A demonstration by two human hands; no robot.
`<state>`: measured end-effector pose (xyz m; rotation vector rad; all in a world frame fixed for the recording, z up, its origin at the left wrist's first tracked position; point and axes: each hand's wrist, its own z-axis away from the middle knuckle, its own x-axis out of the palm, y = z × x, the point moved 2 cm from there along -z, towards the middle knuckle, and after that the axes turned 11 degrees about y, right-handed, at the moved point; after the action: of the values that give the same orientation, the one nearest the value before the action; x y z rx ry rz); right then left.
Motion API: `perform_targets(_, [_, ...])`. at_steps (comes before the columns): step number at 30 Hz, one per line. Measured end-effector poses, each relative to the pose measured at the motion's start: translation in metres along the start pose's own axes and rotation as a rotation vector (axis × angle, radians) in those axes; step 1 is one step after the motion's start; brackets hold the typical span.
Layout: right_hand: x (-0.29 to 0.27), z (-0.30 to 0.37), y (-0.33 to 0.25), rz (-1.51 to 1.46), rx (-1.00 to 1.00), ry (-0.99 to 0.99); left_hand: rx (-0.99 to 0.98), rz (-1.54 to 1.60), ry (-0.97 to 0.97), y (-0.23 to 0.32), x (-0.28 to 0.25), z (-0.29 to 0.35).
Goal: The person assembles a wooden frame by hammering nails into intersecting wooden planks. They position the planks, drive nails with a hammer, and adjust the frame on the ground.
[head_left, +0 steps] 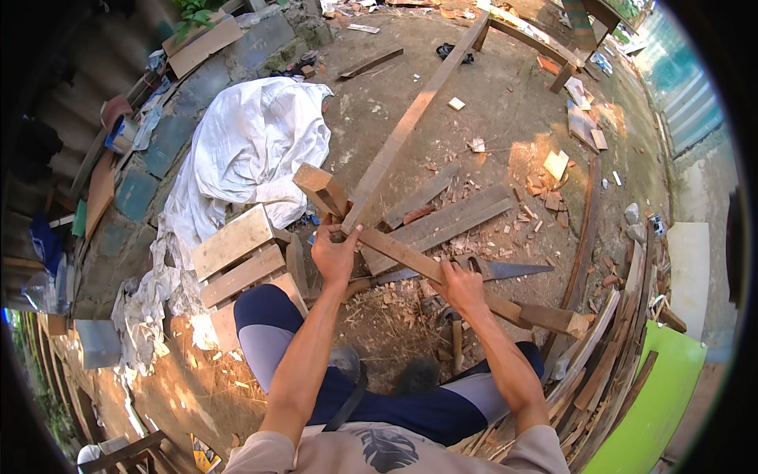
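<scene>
A wooden frame lies before me, with a long beam (407,126) running to the far side and a crosspiece (403,251) slanting down to the right. A short thick wooden post (320,186) sticks out past the near left corner, and another post (553,318) is at the crosspiece's right end. My left hand (333,257) is closed around the corner where beam and crosspiece meet. Further right, my right hand (462,286) grips the crosspiece from above. A handsaw (513,271) lies on the ground, passing under the crosspiece. Part of its blade is hidden.
Loose planks (450,225) and wood chips lie beyond the crosspiece. Wooden slats (237,249) stand by my left knee, near a crumpled white sheet (253,142). Stacked timber strips (608,355) and a lime-green panel (655,395) line the right side. A block wall (162,150) stands left.
</scene>
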<state>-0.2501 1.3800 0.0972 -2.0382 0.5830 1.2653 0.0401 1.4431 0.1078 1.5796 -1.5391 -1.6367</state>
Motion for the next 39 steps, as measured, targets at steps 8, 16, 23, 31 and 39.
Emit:
perform_targets(8, [0.004,-0.005,0.005,-0.008,0.013,-0.032,0.076,-0.06,0.069,0.0,-0.001,-0.004])
perform_targets(16, [0.002,-0.004,-0.004,-0.008,0.01,-0.029,0.072,0.041,0.184,-0.004,-0.001,-0.016])
perform_targets(23, [0.009,-0.008,-0.003,-0.026,0.064,-0.053,-0.02,0.049,0.138,-0.006,0.0,-0.018])
perform_targets(31, [0.0,-0.009,-0.006,-0.04,0.167,-0.072,-0.022,0.087,0.045,-0.009,0.0,-0.014])
perform_targets(39, [0.003,-0.018,-0.008,0.015,0.172,-0.097,-0.11,0.2,0.054,-0.01,0.007,-0.013])
